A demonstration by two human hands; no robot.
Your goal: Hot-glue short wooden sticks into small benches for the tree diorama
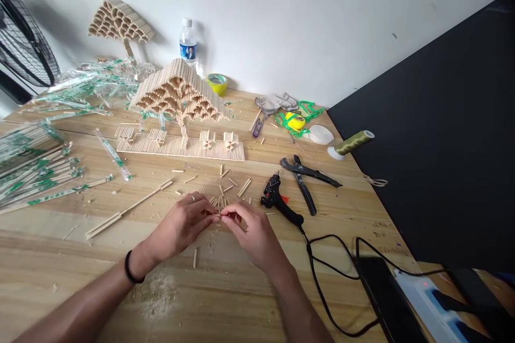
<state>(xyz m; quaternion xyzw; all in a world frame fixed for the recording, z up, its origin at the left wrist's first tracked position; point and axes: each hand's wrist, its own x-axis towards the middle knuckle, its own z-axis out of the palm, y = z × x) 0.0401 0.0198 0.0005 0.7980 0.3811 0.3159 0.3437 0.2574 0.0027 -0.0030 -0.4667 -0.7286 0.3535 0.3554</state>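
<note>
My left hand (191, 220) and my right hand (250, 228) meet at the middle of the table, fingertips pinched together. Between them is a short piece of wooden stick (217, 215), mostly hidden by the fingers. Just beyond the fingertips lie several cut stick pieces (243, 187), some fanned out. One more short stick (195, 258) rests on the near side, by my left wrist. To the right of my right hand lies a black glue gun (276, 195), its nozzle pointing away from me.
Behind my hands stands a tree model (181, 91) of sticks on a slatted base (193, 147). Pliers (306, 177) lie right of the glue gun. Wrapped chopsticks (36, 171) fill the left side. Black cables (317, 278) run past a phone (388, 297) to a power strip (430, 300).
</note>
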